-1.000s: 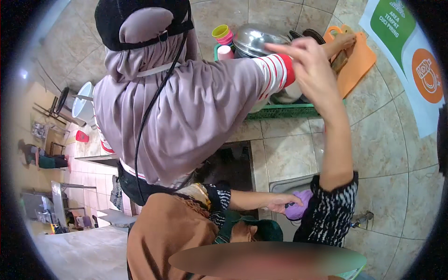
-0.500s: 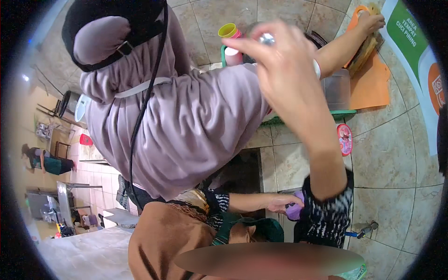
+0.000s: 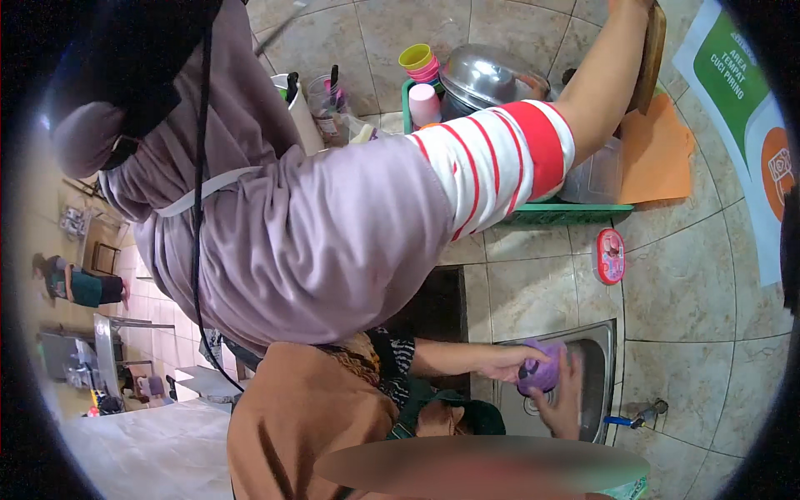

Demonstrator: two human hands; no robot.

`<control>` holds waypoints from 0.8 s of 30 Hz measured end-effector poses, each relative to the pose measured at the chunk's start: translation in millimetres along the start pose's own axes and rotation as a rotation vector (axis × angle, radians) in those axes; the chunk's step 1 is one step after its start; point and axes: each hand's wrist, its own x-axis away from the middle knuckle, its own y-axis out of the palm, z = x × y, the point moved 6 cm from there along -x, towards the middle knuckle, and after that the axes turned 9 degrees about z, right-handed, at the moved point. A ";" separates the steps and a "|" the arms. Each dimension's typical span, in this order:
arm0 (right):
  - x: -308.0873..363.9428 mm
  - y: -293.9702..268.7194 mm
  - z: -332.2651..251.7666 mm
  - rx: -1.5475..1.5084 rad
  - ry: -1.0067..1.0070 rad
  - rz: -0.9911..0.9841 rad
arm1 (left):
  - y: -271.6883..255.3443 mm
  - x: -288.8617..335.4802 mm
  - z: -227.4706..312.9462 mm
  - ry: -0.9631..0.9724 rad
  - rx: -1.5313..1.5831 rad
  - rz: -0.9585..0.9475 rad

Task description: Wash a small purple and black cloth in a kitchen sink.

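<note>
Over the metal sink at the lower right, my left hand grips a rounded purple thing, cup-like in shape; its exact kind is unclear. My right hand is up against the purple thing's right side, somewhat blurred, its fingers stretched and apart. The sink drain shows just below the purple thing. A tap with a blue handle is on the tiles to the right of the sink.
A co-worker in a mauve headscarf fills the left and centre, arm reaching toward a wooden board. Beyond are a green dish rack with a metal lid and cups, an orange cloth and a pink-red container.
My right hand has come down from high in front of the view to the purple thing. The co-worker's arm has shifted up, raising the board. The sink is now uncovered.
</note>
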 end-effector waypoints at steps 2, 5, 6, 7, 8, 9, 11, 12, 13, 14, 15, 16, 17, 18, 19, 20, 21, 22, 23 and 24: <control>11.4 23.2 5.0 -0.125 0.050 0.033 | 7.8 -5.9 -9.1 -0.033 -0.023 -0.103; 16.1 38.3 13.1 -0.216 0.097 0.068 | 9.0 -4.1 -11.1 0.011 -0.100 -0.003; 15.3 38.3 12.4 -0.191 0.089 0.073 | 7.3 -4.5 -9.2 0.079 -0.157 0.013; 14.2 36.9 11.2 -0.187 0.081 0.075 | 5.5 -7.3 -10.2 0.088 -0.160 0.009; 12.4 34.4 11.1 -0.208 0.103 0.095 | 6.3 -10.3 -10.2 0.103 -0.136 -0.035; 12.3 32.0 11.3 -0.230 0.126 0.115 | 7.6 -13.7 -10.3 0.117 -0.113 -0.079; 16.5 27.4 9.8 -0.229 0.134 0.161 | 11.0 -18.1 -10.1 0.121 -0.115 -0.059; 20.2 24.0 10.0 -0.233 0.150 0.203 | 11.5 -19.8 -12.1 0.118 -0.113 -0.035; 22.1 22.5 10.3 -0.231 0.150 0.208 | 15.7 -15.3 -11.0 0.117 -0.117 -0.038; 24.0 17.0 13.1 -0.207 0.155 0.253 | 19.7 -11.2 -8.2 0.134 -0.135 -0.045; 28.3 11.5 17.8 -0.182 0.164 0.298 | 23.0 -7.1 -5.4 0.147 -0.152 -0.052; 35.9 11.1 29.5 -0.176 0.180 0.304 | 27.0 -6.0 -4.9 0.131 -0.153 -0.060; 46.5 13.3 54.9 -0.252 0.291 0.368 | 27.5 -9.3 1.6 0.197 -0.220 0.000; 61.9 16.5 73.9 -0.327 0.408 0.437 | 27.4 -10.3 7.4 0.257 -0.288 0.058; 71.7 19.2 78.8 -0.362 0.486 0.491 | 29.1 -9.3 8.4 0.214 -0.299 0.040; 78.2 23.7 83.0 -0.494 0.531 0.527 | 32.4 -7.8 15.5 0.284 -0.312 0.029; 79.9 29.0 87.1 -0.625 0.577 0.574 | 35.3 -7.5 24.2 0.348 -0.323 0.014; 77.3 35.5 92.1 -0.710 0.607 0.572 | 38.8 -9.8 28.9 0.411 -0.323 -0.002; 76.6 35.7 97.8 -0.711 0.558 0.564 | 56.5 10.0 38.0 0.381 -0.491 0.073; 77.9 36.2 103.8 -0.686 0.597 0.642 | 55.5 3.2 41.2 0.425 -0.516 0.052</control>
